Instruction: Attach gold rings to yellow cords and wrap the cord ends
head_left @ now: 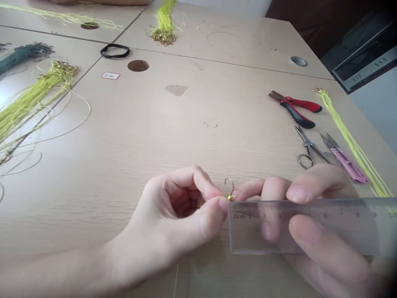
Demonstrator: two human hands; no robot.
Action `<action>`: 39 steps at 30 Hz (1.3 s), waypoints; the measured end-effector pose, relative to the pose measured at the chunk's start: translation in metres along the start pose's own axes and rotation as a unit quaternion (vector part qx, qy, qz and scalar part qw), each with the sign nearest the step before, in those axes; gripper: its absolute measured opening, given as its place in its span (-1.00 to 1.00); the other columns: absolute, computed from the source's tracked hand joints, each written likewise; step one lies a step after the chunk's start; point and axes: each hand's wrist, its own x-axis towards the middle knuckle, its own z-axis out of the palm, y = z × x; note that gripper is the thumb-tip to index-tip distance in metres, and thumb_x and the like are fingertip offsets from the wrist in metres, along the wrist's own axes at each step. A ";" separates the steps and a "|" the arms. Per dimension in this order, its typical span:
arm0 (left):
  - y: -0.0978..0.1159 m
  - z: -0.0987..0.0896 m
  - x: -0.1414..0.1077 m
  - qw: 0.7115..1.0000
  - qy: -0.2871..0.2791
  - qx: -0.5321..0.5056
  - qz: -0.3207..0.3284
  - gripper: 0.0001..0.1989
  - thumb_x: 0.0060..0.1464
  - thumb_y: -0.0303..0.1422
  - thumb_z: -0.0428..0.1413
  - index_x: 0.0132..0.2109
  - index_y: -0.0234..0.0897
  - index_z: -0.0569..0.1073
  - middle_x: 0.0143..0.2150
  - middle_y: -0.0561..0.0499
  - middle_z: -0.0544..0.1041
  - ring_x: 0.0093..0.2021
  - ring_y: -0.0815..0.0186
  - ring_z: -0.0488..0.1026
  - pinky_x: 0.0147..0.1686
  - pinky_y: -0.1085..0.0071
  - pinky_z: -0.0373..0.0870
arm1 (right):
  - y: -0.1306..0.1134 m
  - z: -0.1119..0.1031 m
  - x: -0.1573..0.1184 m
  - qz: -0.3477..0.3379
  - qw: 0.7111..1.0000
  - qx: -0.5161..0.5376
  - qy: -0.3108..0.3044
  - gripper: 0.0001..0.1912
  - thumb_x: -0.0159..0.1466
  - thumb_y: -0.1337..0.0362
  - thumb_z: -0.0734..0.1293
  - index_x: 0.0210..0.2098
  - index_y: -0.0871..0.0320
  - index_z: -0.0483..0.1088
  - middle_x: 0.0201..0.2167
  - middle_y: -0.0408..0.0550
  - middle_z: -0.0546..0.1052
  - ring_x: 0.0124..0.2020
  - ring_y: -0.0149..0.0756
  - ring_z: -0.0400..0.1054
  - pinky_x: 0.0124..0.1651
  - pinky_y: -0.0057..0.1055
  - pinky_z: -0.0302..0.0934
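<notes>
Beige laminate desks [198, 103] abut beside a pale wall [378, 116].

Upright fishing hook [229, 185] with yellow binding, beside clear ruler [341, 225]

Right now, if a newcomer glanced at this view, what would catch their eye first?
The eye goes first to the small metal fishing hook, pinched in the left hand at bottom centre, beside the zero end of the clear plastic ruler held in the right hand. Next come the bright yellow-green line bundles at far left, then the red-and-black pliers at right.
</notes>
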 end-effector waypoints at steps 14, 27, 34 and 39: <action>0.000 0.001 0.000 0.999 -0.008 -0.033 0.024 -0.84 -0.10 -0.44 0.18 -0.58 -0.27 0.40 -0.60 0.10 0.41 -0.58 0.45 0.29 -0.62 0.59 0.22 | 0.004 0.011 0.000 -0.021 0.996 0.064 0.067 -0.90 0.23 0.37 0.29 -0.29 0.03 0.32 -0.60 -0.16 0.39 -0.19 -0.18 0.45 -0.11 -0.15 0.40; 0.001 0.005 0.001 0.999 0.010 -0.007 0.039 -0.84 -0.16 -0.49 0.19 -0.61 -0.29 0.42 -0.62 0.10 0.41 -0.61 0.48 0.29 -0.65 0.61 0.24 | 0.003 0.003 0.005 0.009 0.997 0.077 0.008 -0.88 0.26 0.38 0.24 -0.26 0.01 0.31 -0.59 -0.16 0.39 -0.15 -0.31 0.42 -0.08 -0.29 0.38; -0.001 0.003 0.000 0.997 0.015 0.013 0.071 -0.84 -0.13 -0.54 0.18 -0.59 -0.28 0.44 -0.63 0.14 0.40 -0.62 0.54 0.27 -0.63 0.70 0.23 | 0.003 0.001 0.007 0.020 0.996 0.090 0.006 -0.91 0.26 0.36 0.24 -0.28 0.02 0.30 -0.58 -0.17 0.42 -0.17 -0.31 0.42 -0.05 -0.29 0.36; -0.002 0.002 -0.001 0.996 0.018 0.029 0.088 -0.85 -0.12 -0.52 0.19 -0.57 -0.27 0.44 -0.61 0.14 0.42 -0.60 0.55 0.28 -0.62 0.73 0.25 | 0.002 0.001 0.005 0.027 0.995 0.092 0.004 -0.91 0.26 0.36 0.24 -0.29 0.02 0.30 -0.59 -0.17 0.41 -0.18 -0.26 0.43 -0.08 -0.19 0.37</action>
